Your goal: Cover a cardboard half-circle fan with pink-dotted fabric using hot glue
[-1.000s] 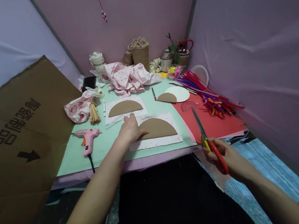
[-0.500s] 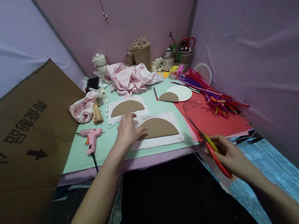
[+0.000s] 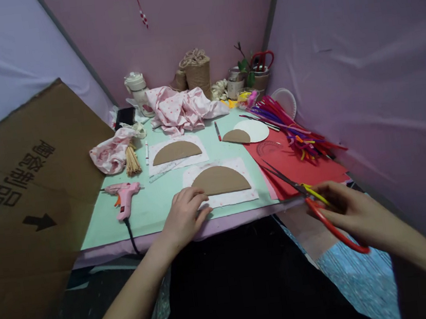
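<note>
A brown cardboard half-circle [image 3: 220, 180] lies on a white patterned fabric piece [image 3: 241, 196] near the front of the mint-green mat [image 3: 153, 208]. My left hand [image 3: 184, 217] rests at the fabric's front left corner, fingers curled and pinching its edge. My right hand [image 3: 349, 210] grips red-and-yellow scissors [image 3: 311, 199] at the table's front right corner, blades slightly apart and pointing left over the red paper [image 3: 299, 169]. A second half-circle on fabric [image 3: 176, 152] lies farther back.
A pink glue gun [image 3: 124, 199] lies left of my hand. Large cardboard sheet [image 3: 24, 203] leans at the left. At the back are pink cloth [image 3: 183, 109], twine spools [image 3: 197, 71], jars, a white plate [image 3: 254, 130] and pipe cleaners [image 3: 290, 129].
My left hand slid back from the half-circle's left side to the fabric's front corner. My right hand lowered the scissors from upright to nearly level, pointing left.
</note>
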Tool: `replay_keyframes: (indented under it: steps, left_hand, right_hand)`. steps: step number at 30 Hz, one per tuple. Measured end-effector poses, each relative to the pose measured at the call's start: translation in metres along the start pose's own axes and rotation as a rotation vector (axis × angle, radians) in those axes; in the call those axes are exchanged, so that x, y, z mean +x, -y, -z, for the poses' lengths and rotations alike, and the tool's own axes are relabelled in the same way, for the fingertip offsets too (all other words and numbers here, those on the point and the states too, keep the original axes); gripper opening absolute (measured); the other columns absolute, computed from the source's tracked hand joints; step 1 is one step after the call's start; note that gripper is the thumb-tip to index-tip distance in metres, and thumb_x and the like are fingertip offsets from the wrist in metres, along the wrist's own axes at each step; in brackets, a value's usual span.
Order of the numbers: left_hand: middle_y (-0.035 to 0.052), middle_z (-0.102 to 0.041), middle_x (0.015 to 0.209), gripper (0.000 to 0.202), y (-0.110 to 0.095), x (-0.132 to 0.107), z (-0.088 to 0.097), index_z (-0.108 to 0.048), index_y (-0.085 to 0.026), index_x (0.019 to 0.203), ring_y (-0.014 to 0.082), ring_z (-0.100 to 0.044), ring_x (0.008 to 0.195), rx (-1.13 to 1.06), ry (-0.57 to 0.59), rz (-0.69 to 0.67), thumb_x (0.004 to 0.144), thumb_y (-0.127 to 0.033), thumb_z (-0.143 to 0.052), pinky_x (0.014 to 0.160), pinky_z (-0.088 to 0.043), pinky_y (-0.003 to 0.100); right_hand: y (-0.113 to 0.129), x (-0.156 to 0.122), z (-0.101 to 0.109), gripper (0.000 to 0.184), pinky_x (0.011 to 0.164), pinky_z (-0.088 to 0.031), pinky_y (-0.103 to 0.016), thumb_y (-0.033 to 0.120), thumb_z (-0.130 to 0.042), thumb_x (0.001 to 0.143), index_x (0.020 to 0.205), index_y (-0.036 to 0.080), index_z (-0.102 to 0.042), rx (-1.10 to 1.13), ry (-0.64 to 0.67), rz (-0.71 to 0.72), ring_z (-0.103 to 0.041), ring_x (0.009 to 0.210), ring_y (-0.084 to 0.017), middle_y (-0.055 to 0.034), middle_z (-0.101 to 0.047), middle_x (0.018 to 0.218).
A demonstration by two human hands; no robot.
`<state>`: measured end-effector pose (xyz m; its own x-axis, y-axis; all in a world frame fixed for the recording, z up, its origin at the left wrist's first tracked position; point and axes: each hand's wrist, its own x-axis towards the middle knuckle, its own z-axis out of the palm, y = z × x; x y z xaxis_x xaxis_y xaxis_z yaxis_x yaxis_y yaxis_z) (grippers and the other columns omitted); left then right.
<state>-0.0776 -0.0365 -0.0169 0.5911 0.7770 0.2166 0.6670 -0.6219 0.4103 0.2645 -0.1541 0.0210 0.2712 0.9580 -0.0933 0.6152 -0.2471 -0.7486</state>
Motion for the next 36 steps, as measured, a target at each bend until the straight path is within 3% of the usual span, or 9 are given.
replay_keyframes:
  steps: [3, 7, 11, 17, 20, 23, 26, 30, 36]
  left_hand:
    - [0.0126, -0.057, 0.127, 0.025, -0.004, 0.016, -0.001, -0.063, -0.021, 0.111, 0.0280, -0.051, 0.123, 0.053, -0.040, 0.212, 0.091, -0.035, -0.058, 0.108, -0.040, 0.042]
    - [0.0205, -0.050, 0.132, 0.057, 0.007, 0.044, 0.005, -0.052, -0.012, 0.131, 0.0362, -0.047, 0.127, 0.146, -0.032, 0.482, 0.086, -0.045, -0.063, 0.106, -0.039, 0.047]
    - [0.0227, -0.047, 0.134, 0.084, 0.011, 0.065, 0.010, -0.039, -0.012, 0.142, 0.0407, -0.047, 0.127, 0.191, 0.066, 0.547, 0.077, -0.055, -0.071, 0.102, -0.041, 0.045]
    - [0.0284, -0.043, 0.138, 0.103, 0.000, 0.078, 0.013, -0.023, -0.013, 0.152, 0.0408, -0.059, 0.117, 0.177, 0.207, 0.606, 0.073, -0.050, -0.078, 0.092, -0.047, 0.040]
    - [0.0272, -0.051, 0.135, 0.104, 0.000, 0.077, 0.016, -0.022, -0.013, 0.151, 0.0397, -0.061, 0.115, 0.179, 0.227, 0.610, 0.073, -0.054, -0.077, 0.088, -0.048, 0.039]
    - [0.0216, -0.064, 0.118, 0.091, -0.001, 0.075, 0.019, -0.032, -0.013, 0.143, 0.0380, -0.064, 0.110, 0.171, 0.255, 0.609, 0.075, -0.057, -0.073, 0.082, -0.049, 0.036]
    - [0.0199, -0.068, 0.110, 0.074, -0.005, 0.074, 0.019, -0.042, -0.013, 0.129, 0.0382, -0.065, 0.105, 0.189, 0.266, 0.630, 0.076, -0.055, -0.073, 0.077, -0.048, 0.036]
    - [0.0214, -0.065, 0.114, 0.060, -0.009, 0.076, 0.014, -0.045, -0.014, 0.123, 0.0373, -0.065, 0.107, 0.227, 0.247, 0.591, 0.081, -0.045, -0.073, 0.080, -0.048, 0.036]
    - [0.0214, -0.065, 0.114, 0.064, -0.007, 0.075, 0.014, -0.045, -0.012, 0.125, 0.0357, -0.066, 0.105, 0.197, 0.261, 0.598, 0.079, -0.046, -0.075, 0.079, -0.048, 0.035]
  right_hand:
    - [0.007, -0.013, 0.011, 0.053, 0.071, -0.054, -0.033, 0.067, -0.077, 0.060, 0.087, 0.024, -0.061, 0.217, 0.120, -0.095, -0.066, 0.081, -0.025, -0.0091, -0.071, 0.091]
    - [0.002, -0.007, 0.004, 0.058, 0.073, -0.054, -0.034, 0.069, -0.079, 0.056, 0.086, 0.023, -0.060, 0.277, 0.131, -0.162, -0.065, 0.079, -0.024, -0.0071, -0.070, 0.085]
    - [-0.010, -0.006, -0.018, 0.053, 0.072, -0.052, -0.032, 0.066, -0.076, 0.063, 0.090, 0.022, -0.062, 0.294, 0.231, -0.158, -0.064, 0.079, -0.022, -0.0050, -0.069, 0.083]
    - [-0.018, -0.016, -0.033, 0.049, 0.075, -0.053, -0.033, 0.063, -0.072, 0.070, 0.096, 0.022, -0.063, 0.313, 0.311, -0.133, -0.065, 0.083, -0.022, -0.0053, -0.069, 0.088]
    - [-0.026, -0.009, -0.029, 0.050, 0.076, -0.053, -0.035, 0.062, -0.071, 0.071, 0.098, 0.022, -0.060, 0.282, 0.225, -0.110, -0.066, 0.085, -0.024, -0.0073, -0.070, 0.091]
    - [-0.032, 0.005, -0.022, 0.054, 0.078, -0.053, -0.038, 0.063, -0.071, 0.068, 0.101, 0.022, -0.057, 0.197, -0.019, -0.058, -0.067, 0.086, -0.026, -0.0088, -0.070, 0.092]
    - [-0.034, 0.016, -0.022, 0.055, 0.076, -0.052, -0.042, 0.061, -0.070, 0.066, 0.104, 0.023, -0.056, 0.027, -0.204, -0.030, -0.066, 0.080, -0.027, -0.0073, -0.069, 0.087]
    - [-0.034, 0.018, -0.034, 0.045, 0.072, -0.052, -0.039, 0.056, -0.067, 0.072, 0.103, 0.024, -0.057, 0.016, -0.153, -0.014, -0.066, 0.076, -0.024, -0.0058, -0.069, 0.086]
    - [-0.032, 0.009, -0.052, 0.041, 0.072, -0.053, -0.034, 0.051, -0.069, 0.072, 0.100, 0.023, -0.058, 0.169, -0.033, -0.035, -0.068, 0.081, -0.022, -0.0050, -0.070, 0.088]
